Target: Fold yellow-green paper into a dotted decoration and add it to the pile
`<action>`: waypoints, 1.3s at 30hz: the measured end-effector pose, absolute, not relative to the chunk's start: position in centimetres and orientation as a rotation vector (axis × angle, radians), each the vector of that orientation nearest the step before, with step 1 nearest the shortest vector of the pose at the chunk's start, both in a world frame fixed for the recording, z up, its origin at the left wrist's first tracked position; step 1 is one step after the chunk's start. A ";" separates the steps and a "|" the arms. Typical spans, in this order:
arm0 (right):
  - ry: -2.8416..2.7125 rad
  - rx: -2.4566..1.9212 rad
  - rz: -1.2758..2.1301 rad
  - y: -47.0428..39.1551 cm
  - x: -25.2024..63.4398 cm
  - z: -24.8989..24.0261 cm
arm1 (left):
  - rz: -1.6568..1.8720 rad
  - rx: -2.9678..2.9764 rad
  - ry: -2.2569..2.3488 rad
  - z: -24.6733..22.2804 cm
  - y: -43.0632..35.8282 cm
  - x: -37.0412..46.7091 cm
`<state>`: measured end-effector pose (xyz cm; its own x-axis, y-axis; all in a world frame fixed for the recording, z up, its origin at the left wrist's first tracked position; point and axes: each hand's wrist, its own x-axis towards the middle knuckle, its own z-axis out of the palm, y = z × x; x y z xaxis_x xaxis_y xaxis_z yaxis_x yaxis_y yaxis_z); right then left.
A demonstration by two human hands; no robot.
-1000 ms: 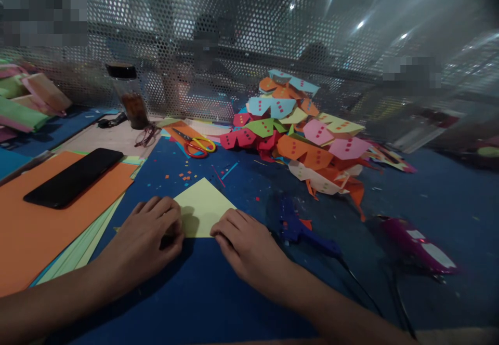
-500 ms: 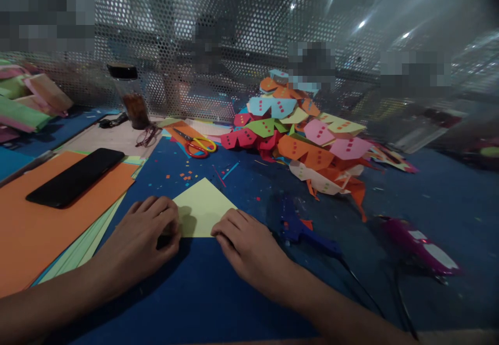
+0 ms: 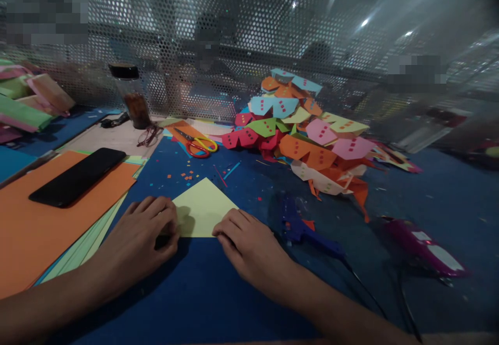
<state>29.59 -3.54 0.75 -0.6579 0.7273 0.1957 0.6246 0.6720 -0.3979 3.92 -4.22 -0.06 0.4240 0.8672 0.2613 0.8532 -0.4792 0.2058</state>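
Observation:
A pale yellow sheet of paper [image 3: 206,207], folded to a triangle, lies on the blue table with its point facing away and its straight edge towards me. At its left corner is my left hand [image 3: 150,228], fingers curled and closed on the paper. The fingers of my right hand [image 3: 245,241] are bent together over the right corner, gripping it. Both outer corners are hidden under my hands. Just right of my right hand lies a blue glue gun [image 3: 304,228] with its cord running towards me.
Scissors [image 3: 198,145] and paper scraps [image 3: 187,176] lie beyond the sheet. Folded paper figures [image 3: 307,137] are heaped behind. On the left, a black phone [image 3: 78,176] rests on orange paper [image 3: 42,225]; a bottle [image 3: 134,98] stands behind. A purple device [image 3: 424,246] lies right.
My hands and the folded paper stay almost in place. The whole view has shifted very slightly, so the surroundings appear a little further right.

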 end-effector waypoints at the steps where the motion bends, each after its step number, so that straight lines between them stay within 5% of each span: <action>1: -2.549 -1.064 0.420 -3.5 29.6 0.7 | 0.527 2.617 1.579 -0.1 -4.2 3.9; 39: -2.548 -1.075 0.444 -3.5 29.5 1.0 | 0.592 2.585 1.527 -0.5 -4.0 3.2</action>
